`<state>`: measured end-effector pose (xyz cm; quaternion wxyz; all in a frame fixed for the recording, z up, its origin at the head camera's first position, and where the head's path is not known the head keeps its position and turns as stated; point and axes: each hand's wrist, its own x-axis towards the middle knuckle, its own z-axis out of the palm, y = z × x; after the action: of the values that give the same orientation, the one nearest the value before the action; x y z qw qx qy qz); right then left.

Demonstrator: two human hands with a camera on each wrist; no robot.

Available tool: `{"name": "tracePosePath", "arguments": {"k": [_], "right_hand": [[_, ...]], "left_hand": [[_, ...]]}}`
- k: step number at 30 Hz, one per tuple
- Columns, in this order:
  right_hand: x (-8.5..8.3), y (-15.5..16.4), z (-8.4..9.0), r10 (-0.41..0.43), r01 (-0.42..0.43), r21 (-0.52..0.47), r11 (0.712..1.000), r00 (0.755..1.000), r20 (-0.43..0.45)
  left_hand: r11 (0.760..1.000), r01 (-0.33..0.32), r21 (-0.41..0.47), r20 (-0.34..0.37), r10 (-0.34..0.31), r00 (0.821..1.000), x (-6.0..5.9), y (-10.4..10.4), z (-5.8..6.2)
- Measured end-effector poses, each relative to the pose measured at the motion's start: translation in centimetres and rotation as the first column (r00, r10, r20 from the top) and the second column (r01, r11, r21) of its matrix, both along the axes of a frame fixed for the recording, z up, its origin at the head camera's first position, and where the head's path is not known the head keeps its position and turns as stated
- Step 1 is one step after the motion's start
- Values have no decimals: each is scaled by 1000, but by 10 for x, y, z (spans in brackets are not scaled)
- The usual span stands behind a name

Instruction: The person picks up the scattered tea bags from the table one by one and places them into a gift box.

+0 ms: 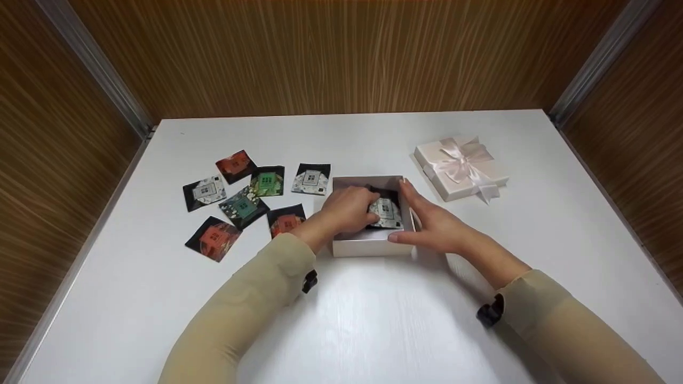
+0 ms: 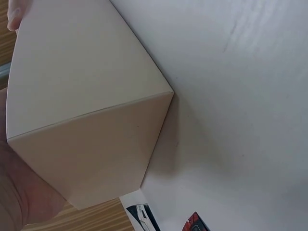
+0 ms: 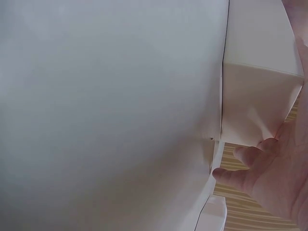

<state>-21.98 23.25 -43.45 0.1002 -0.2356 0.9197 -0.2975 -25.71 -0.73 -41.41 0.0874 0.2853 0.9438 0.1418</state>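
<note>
In the head view, an open pale box (image 1: 373, 248) stands on the white table between both hands. My left hand (image 1: 347, 208) reaches inside over its left wall and pinches the left edge of a black sachet with a pale floral label (image 1: 388, 213). Some of the left fingers are hidden inside the box. My right hand (image 1: 437, 226) holds the box's right side, thumb over the front right corner and a fingertip at the back corner. In the right wrist view, the right fingers (image 3: 236, 178) extend along the outer wall.
Left of the box lie several sachets: two orange-red ones (image 1: 236, 164) (image 1: 215, 239), another orange-red one (image 1: 285, 218) near the left forearm, a green one (image 1: 268, 181), a teal one (image 1: 244, 208) and two pale floral ones (image 1: 205, 193) (image 1: 311, 179). A bow-tied pink lid (image 1: 453, 168) sits at back right.
</note>
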Motion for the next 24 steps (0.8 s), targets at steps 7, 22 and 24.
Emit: {"name": "tracePosePath", "arguments": {"k": [7,22,24], "right_hand": [[0,0,0,-2,2,-7,1000,1000,6],[0,0,0,1,-1,-15,1000,1000,-10],[0,-1,-1,4,-4,-15,1000,1000,-12]], "left_hand": [[998,5,-67,0,-5,1000,-1,2,1],[986,12,-164,-19,-15,1000,0,5,1],[984,14,-176,-22,-18,1000,0,6,1]]}}
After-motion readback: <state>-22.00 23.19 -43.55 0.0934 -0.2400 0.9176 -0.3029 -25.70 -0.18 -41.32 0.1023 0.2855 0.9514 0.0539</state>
